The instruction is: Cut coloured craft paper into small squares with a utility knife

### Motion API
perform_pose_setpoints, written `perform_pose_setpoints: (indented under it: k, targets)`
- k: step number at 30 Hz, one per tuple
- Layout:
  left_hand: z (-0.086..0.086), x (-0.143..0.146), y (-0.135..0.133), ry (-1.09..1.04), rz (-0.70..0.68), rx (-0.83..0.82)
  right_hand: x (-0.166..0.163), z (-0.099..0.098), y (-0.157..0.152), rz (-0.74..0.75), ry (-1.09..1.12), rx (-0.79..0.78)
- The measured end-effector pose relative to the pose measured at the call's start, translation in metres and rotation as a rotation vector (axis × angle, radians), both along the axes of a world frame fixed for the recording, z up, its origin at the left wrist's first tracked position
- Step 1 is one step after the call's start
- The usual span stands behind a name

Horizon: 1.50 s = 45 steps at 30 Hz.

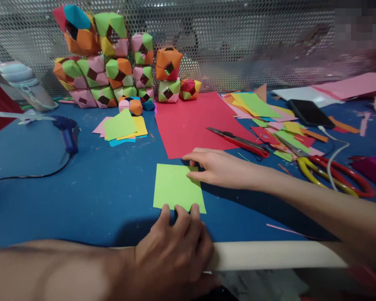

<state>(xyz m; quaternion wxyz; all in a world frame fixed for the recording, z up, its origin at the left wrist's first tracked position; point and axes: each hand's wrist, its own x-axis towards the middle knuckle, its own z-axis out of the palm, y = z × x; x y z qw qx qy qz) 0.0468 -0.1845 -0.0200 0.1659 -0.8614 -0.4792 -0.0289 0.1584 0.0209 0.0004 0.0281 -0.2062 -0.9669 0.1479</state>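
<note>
Green paper edges apparently under both hands.

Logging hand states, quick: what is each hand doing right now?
Left hand: open, fingertips on near edge of the green paper square.
Right hand: open, fingers resting on its far right corner.

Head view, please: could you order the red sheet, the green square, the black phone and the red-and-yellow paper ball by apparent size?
1. red sheet
2. green square, though it lies nearest the camera, which enlarges it
3. black phone
4. red-and-yellow paper ball, farthest back, so perhaps understated
</note>
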Motion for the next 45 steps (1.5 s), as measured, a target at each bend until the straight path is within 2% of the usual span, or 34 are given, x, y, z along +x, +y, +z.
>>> perform_pose_setpoints:
  k: [5, 8, 11, 14, 16, 18, 20, 22, 25, 28, 30, 32, 34, 36, 38, 45]
  targets:
    - [0.0, -0.002, -0.002, -0.043, 0.001, 0.035, -0.008, 0.008, 0.006, 0.01, -0.008, -0.242]
    - [0.002, -0.002, -0.001, -0.051, -0.046, 0.065, -0.009, 0.017, 0.004, 0.017, 0.153, -0.33]
    - [0.006, -0.003, 0.0, -0.05, -0.128, 0.083, -0.008, 0.027, 0.0, 0.022, 0.536, -0.172]
    - [0.009, -0.004, 0.001, -0.059, -0.176, 0.108, -0.006, 0.025, -0.004, 0.234, 0.721, 0.102]
    - [0.009, -0.005, 0.001, -0.068, -0.194, 0.126, -0.005, 0.012, -0.007, 0.393, 0.664, 0.253]
    - [0.007, -0.005, 0.001, -0.087, -0.206, 0.135, -0.004, -0.004, -0.01, 0.483, 0.554, 0.337]
    - [0.005, -0.005, 0.001, -0.135, -0.206, 0.128, -0.001, -0.015, -0.012, 0.536, 0.472, 0.335]
    - [0.005, -0.004, 0.002, -0.206, -0.187, 0.101, 0.004, -0.018, -0.01, 0.547, 0.443, 0.302]
    - [0.012, -0.008, 0.009, -0.302, -0.147, 0.009, 0.018, -0.011, 0.006, 0.417, 0.438, 0.297]
    - [0.023, -0.024, 0.028, -0.33, -0.056, -0.067, 0.043, -0.005, 0.037, 0.135, 0.334, 0.391]
    - [0.028, -0.041, 0.046, -0.305, 0.016, 0.014, 0.065, -0.01, 0.061, -0.079, 0.189, 0.468]
    - [0.03, -0.059, 0.062, -0.295, 0.171, 0.03, 0.085, -0.018, 0.079, -0.268, 0.04, 0.505]
    - [0.029, -0.071, 0.074, -0.281, 0.334, -0.045, 0.099, -0.027, 0.089, -0.377, -0.046, 0.478]
    - [0.024, -0.077, 0.08, -0.273, 0.449, -0.141, 0.106, -0.031, 0.09, -0.436, -0.08, 0.423]
    - [0.019, -0.078, 0.081, -0.258, 0.491, -0.197, 0.105, -0.029, 0.085, -0.458, -0.085, 0.376]
    - [0.006, -0.078, 0.08, -0.236, 0.417, -0.167, 0.096, -0.02, 0.075, -0.451, -0.04, 0.396]
